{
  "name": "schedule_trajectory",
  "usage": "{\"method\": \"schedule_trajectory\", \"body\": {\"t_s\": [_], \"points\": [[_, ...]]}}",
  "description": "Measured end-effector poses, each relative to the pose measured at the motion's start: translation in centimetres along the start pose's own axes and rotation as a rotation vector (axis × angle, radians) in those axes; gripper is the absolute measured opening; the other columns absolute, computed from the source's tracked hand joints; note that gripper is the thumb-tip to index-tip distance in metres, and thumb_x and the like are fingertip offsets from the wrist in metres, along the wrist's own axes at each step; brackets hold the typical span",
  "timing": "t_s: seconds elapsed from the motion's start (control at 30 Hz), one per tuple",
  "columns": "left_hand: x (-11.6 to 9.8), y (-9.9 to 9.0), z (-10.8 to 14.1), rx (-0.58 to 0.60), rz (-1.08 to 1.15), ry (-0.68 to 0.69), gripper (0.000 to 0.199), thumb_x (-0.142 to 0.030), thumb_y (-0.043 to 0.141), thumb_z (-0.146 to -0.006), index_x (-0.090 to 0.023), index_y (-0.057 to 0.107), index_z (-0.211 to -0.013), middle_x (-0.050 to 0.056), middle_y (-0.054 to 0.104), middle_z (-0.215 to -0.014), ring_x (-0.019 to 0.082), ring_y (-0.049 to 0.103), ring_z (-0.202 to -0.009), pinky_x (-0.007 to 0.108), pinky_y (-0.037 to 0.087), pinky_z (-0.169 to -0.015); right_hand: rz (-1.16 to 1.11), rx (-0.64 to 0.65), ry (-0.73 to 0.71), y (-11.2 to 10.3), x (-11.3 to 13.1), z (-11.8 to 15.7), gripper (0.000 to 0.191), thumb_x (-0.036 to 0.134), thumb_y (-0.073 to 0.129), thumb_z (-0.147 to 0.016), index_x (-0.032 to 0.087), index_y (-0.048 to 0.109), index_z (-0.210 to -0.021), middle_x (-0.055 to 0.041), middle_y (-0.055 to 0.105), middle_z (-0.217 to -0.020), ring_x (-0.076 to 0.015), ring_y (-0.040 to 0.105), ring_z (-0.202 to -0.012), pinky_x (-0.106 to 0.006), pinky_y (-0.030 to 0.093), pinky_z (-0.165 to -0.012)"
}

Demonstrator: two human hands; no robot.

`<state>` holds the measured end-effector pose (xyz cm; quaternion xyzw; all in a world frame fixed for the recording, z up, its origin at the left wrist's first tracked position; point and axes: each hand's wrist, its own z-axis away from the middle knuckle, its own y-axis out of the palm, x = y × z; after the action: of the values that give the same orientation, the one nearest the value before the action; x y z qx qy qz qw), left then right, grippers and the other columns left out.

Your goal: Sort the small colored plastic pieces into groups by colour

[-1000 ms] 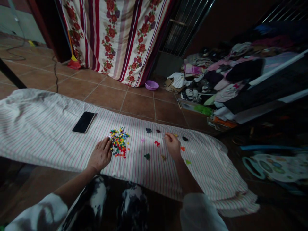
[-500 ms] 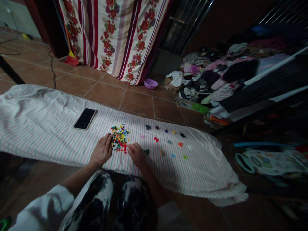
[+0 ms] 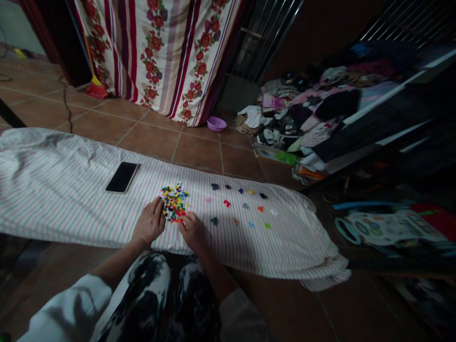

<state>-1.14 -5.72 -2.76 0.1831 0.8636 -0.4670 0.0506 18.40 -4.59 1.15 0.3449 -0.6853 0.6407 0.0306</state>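
Observation:
A mixed pile of small colourful pieces (image 3: 174, 202), too small to name exactly, lies on the striped cloth (image 3: 89, 209). My left hand (image 3: 150, 221) rests along the pile's left side, fingers stretched out and fingertips touching its edge. At the lower right edge of the pile is my right hand (image 3: 192, 230), its fingers bent together against red and orange pieces; whatever is between the fingertips is hidden. Right of it, small single-colour clusters lie in rows, among them a dark green cluster (image 3: 214, 221), a red cluster (image 3: 227, 204) and a lime green cluster (image 3: 268, 226).
A phone (image 3: 122, 177) lies on the cloth left of the pile. Beyond the cloth are a purple basin (image 3: 216, 124), a floral curtain (image 3: 156, 57) and a red and yellow broom (image 3: 96, 88). Heaped clothes (image 3: 302, 107) fill the back right.
My right hand has shifted left and in against the pile, uncovering the dark green cluster. My left hand stays at the pile's side. The whole view has shifted slightly.

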Motion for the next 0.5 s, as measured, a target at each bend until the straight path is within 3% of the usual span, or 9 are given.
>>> {"method": "schedule_trajectory", "body": {"t_s": [0.5], "points": [[-0.1, -0.4, -0.4, -0.001, -0.044, 0.038, 0.046, -0.022, 0.041, -0.088, -0.006, 0.042, -0.132, 0.025, 0.051, -0.133, 0.032, 0.052, -0.124, 0.048, 0.048, -0.098, -0.109, -0.193, -0.024, 2.0, -0.2, 0.5, 0.019, 0.024, 0.055, -0.090, 0.023, 0.070, -0.102, -0.0049, 0.066, -0.098, -0.0165, 0.063, -0.092, -0.026, 0.049, -0.082]]}}
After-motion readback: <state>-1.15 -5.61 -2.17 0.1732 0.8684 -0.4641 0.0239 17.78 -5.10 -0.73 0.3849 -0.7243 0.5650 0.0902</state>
